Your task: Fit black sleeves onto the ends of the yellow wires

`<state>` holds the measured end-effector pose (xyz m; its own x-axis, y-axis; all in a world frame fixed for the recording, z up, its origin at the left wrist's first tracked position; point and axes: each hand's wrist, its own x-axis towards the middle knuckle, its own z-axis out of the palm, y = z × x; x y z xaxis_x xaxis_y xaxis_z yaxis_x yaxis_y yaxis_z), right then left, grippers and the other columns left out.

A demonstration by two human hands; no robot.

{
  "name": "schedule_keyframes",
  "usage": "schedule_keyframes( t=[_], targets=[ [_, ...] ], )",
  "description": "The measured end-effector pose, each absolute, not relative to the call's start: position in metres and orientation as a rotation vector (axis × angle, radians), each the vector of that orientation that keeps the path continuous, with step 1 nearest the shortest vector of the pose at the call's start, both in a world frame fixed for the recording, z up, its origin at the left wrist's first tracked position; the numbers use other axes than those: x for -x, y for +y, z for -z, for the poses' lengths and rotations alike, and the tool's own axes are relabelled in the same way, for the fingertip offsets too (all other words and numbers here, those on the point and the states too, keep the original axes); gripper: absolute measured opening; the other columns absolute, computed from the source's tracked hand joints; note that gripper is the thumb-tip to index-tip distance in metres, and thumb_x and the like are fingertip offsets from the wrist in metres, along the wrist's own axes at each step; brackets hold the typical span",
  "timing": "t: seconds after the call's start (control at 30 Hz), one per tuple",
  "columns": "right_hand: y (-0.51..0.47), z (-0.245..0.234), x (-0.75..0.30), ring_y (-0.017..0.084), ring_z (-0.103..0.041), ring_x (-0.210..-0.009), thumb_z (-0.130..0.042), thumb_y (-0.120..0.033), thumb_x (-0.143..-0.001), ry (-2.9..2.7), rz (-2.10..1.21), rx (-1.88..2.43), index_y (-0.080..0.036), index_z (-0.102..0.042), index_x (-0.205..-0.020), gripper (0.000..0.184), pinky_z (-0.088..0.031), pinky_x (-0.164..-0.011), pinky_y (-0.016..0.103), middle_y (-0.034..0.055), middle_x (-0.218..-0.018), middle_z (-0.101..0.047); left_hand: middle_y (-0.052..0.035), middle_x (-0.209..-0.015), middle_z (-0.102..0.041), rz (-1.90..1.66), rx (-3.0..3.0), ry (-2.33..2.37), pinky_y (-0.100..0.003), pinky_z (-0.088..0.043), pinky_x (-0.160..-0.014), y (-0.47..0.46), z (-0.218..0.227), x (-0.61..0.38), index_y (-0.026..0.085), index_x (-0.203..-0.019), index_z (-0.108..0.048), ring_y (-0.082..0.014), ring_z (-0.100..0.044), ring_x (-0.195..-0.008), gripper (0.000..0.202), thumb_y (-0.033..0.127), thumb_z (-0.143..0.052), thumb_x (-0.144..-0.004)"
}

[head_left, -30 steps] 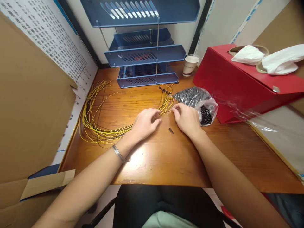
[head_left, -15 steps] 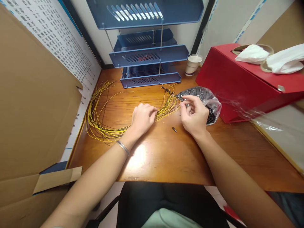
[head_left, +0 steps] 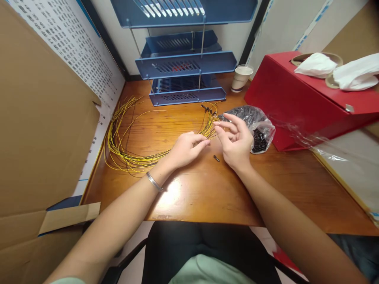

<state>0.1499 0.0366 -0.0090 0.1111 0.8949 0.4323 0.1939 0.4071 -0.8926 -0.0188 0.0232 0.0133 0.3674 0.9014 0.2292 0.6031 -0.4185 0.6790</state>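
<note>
A bundle of thin yellow and dark wires (head_left: 139, 159) curves across the table and passes behind my left hand (head_left: 189, 148). My left thumb and fingertips are pinched together at the bundle's right part; whatever is between them is too fine to see. Just right of it, my right hand (head_left: 235, 140) is raised with thumb and index finger close together, the other fingers curled. Anything in that pinch is too small to name. Small black pieces (head_left: 211, 111) sit at the wires' far right ends. One loose black piece (head_left: 216, 158) lies below the hands.
Behind my right hand lies a clear plastic bag (head_left: 268, 132) of small black pieces. A blue tiered tray rack (head_left: 189, 96) and a paper cup (head_left: 241, 79) stand at the back. A red box (head_left: 284, 102) is at right, cardboard (head_left: 44, 130) at left.
My left hand has slid right along the wires. My right hand has shifted left, bringing the two hands closer together. The view has tilted slightly.
</note>
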Motion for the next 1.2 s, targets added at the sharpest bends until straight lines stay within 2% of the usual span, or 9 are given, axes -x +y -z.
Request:
schedule_keyframes(
  t=[0.1,0.17,0.23,0.43,0.57,0.7,0.87,1.07,1.2],
  targets=[
    [0.035,0.012,-0.148,0.023,-0.075,-0.085,-0.07,-0.044,-0.087,-1.51,-0.902,1.077,-0.02,-0.075,-0.102,0.028,-0.058,-0.063,0.033,0.0092,-0.1,-0.08,-0.0026,-0.076,-0.075,-0.878,-2.087,1.296,-0.03,-0.045,-0.076,0.024,-0.013,0.02,0.017,-0.081,-0.074,-0.0163,-0.061,-0.073,0.031,0.029,-0.051,-0.099],
    [0.035,0.014,-0.148,0.023,-0.074,-0.083,-0.067,-0.042,-0.089,-1.614,-0.921,1.081,-0.019,-0.078,-0.088,0.025,-0.058,-0.066,0.033,0.0068,-0.089,-0.08,-0.0027,-0.077,-0.076,-0.874,-2.076,1.28,-0.029,-0.046,-0.076,0.025,-0.012,0.021,0.017,-0.08,-0.074,-0.0161,-0.063,-0.074,0.031,0.027,-0.05,-0.098],
    [0.036,0.015,-0.149,0.022,-0.073,-0.08,-0.066,-0.04,-0.089,-1.644,-0.875,1.093,-0.019,-0.079,-0.084,0.025,-0.057,-0.068,0.032,0.0054,-0.083,-0.079,-0.0031,-0.078,-0.077,-0.852,-2.075,1.26,-0.028,-0.045,-0.075,0.026,-0.011,0.021,0.017,-0.083,-0.075,-0.0159,-0.064,-0.074,0.032,0.029,-0.05,-0.099],
    [0.048,0.014,-0.155,0.019,-0.071,-0.078,-0.066,-0.04,-0.089,-1.47,-0.707,1.092,-0.019,-0.076,-0.082,0.024,-0.056,-0.071,0.032,0.0065,-0.086,-0.079,-0.0032,-0.073,-0.074,-0.677,-2.175,1.376,-0.028,-0.038,-0.064,0.028,-0.002,0.023,0.017,-0.082,-0.075,-0.0148,-0.059,-0.063,0.038,0.039,-0.05,-0.101],
    [0.058,0.013,-0.163,0.019,-0.069,-0.075,-0.063,-0.044,-0.092,-1.305,-0.497,1.126,-0.019,-0.073,-0.085,0.027,-0.055,-0.071,0.033,0.0055,-0.077,-0.074,-0.0034,-0.079,-0.077,-0.653,-2.14,1.406,-0.028,-0.04,-0.07,0.03,0.004,0.026,0.018,-0.08,-0.074,-0.0164,-0.064,-0.07,0.045,0.043,-0.044,-0.104],
    [0.056,0.015,-0.164,0.017,-0.065,-0.065,-0.064,-0.049,-0.091,-1.468,-0.667,1.104,-0.02,-0.075,-0.092,0.031,-0.052,-0.061,0.031,0.0028,-0.071,-0.071,-0.0033,-0.077,-0.076,-0.695,-2.124,1.399,-0.028,-0.042,-0.072,0.031,0.007,0.026,0.019,-0.079,-0.073,-0.0168,-0.066,-0.071,0.048,0.045,-0.042,-0.105],
    [0.05,0.019,-0.161,0.017,-0.064,-0.059,-0.07,-0.045,-0.085,-1.65,-0.815,1.072,-0.019,-0.077,-0.101,0.031,-0.051,-0.056,0.03,0.002,-0.069,-0.071,-0.0027,-0.078,-0.075,-0.706,-2.199,1.411,-0.027,-0.038,-0.068,0.03,0.009,0.027,0.02,-0.084,-0.073,-0.0171,-0.065,-0.071,0.05,0.048,-0.038,-0.106],
    [0.047,0.014,-0.16,0.013,-0.057,-0.05,-0.067,-0.047,-0.09,-1.741,-0.884,1.051,-0.018,-0.073,-0.076,0.032,-0.046,-0.052,0.027,-0.0001,-0.057,-0.065,-0.0028,-0.085,-0.079,-0.609,-2.31,1.423,-0.029,-0.038,-0.071,0.029,0.006,0.027,0.024,-0.094,-0.077,-0.0185,-0.068,-0.075,0.046,0.044,-0.038,-0.107],
    [0.052,0.014,-0.16,0.012,-0.053,-0.05,-0.07,-0.048,-0.087,-1.521,-0.859,1.064,-0.019,-0.071,-0.076,0.032,-0.043,-0.051,0.026,-0.0022,-0.054,-0.059,-0.0058,-0.087,-0.079,-0.507,-2.396,1.469,-0.032,-0.039,-0.077,0.027,-0.001,0.025,0.02,-0.089,-0.072,-0.0211,-0.069,-0.078,0.047,0.044,-0.036,-0.108]
  ],
)
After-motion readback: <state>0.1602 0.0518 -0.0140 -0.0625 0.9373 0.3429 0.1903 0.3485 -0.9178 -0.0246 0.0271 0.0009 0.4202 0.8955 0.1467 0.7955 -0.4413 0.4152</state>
